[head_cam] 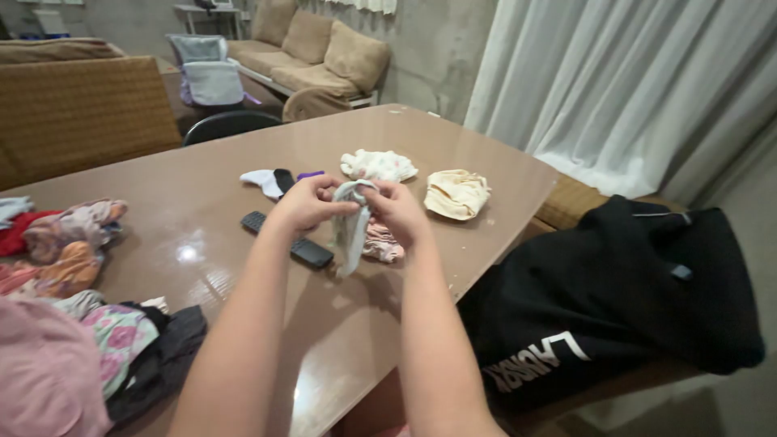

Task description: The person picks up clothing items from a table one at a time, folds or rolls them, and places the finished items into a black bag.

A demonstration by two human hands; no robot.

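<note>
both hands, left hand (pixel 306 204) and right hand (pixel 398 210), pinched shut on a grey sock (pixel 350 231) above the table (pixel 243 267), remote (pixel 290 240) just underneath

A single head-worn camera looks down and forward from just above the near edge of the brown table (pixel 453 154) — close enough that both forearms fill the lower frame — facing across the table toward the beige sofa (pixel 320 53) beyond its far end and the white curtain (pixel 623 89) off its right side.
</note>
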